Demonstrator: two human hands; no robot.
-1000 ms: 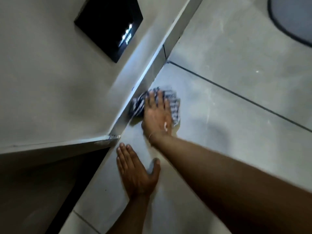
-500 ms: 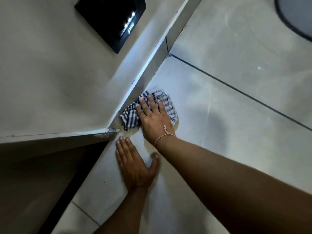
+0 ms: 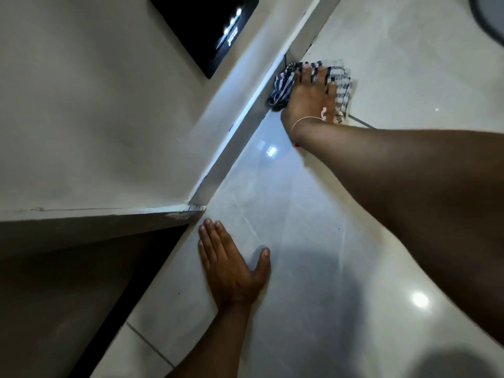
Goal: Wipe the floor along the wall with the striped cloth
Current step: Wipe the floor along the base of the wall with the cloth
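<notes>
The blue-and-white striped cloth [image 3: 342,85] lies bunched on the pale tiled floor [image 3: 286,219], pressed against the grey skirting [image 3: 237,148] at the foot of the wall. My right hand [image 3: 311,96] lies flat on top of the cloth with fingers spread, holding it down; a thin bracelet circles the wrist. My left hand [image 3: 231,268] rests palm-down on the floor near the wall's corner, fingers together, thumb out, holding nothing.
A black panel with small lights [image 3: 212,28] is set in the white wall [image 3: 95,105]. A dark opening [image 3: 81,296] lies beyond the wall corner at lower left. A grey round mat edge [image 3: 491,17] shows at top right. Dark grout lines cross the tiles.
My right hand has pushed the cloth farther along the skirting, away from the corner, to about the grout line. My left hand has stayed planted on the floor.
</notes>
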